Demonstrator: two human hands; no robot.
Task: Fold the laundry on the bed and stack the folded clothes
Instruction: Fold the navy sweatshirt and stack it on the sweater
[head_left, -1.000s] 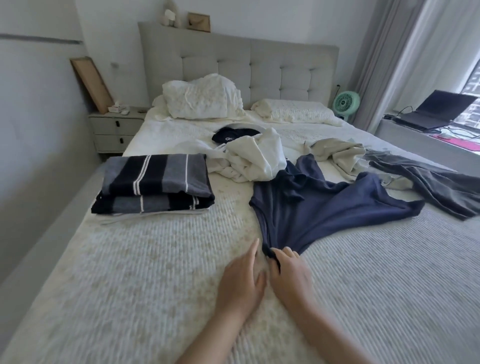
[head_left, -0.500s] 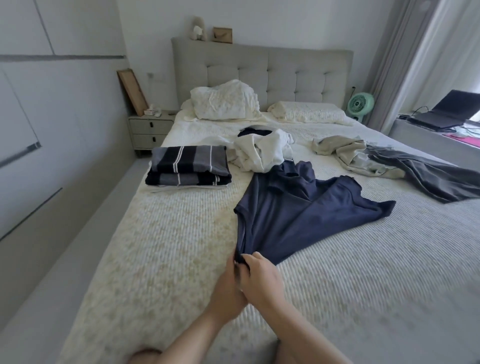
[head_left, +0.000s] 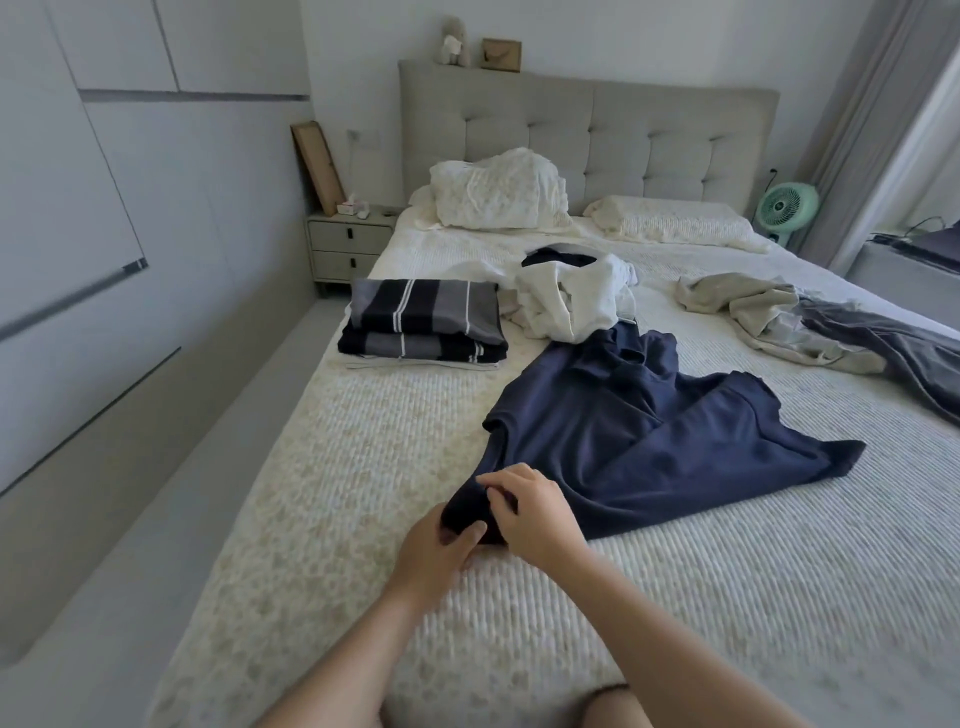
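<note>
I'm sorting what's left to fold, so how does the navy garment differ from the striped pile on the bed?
The navy garment lies spread and rumpled; the striped pile is neatly folded and stacked. The navy garment is plain, the striped pile banded black, grey and white. Both hands hold the navy garment's near corner; nothing touches the striped pile. Both rest on the bed.

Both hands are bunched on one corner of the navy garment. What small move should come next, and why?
Probably slide the right hand along the hem while the left hand keeps its grip, spreading the navy garment flat: it lies rumpled and unfolded beside the striped folded stack.
</note>
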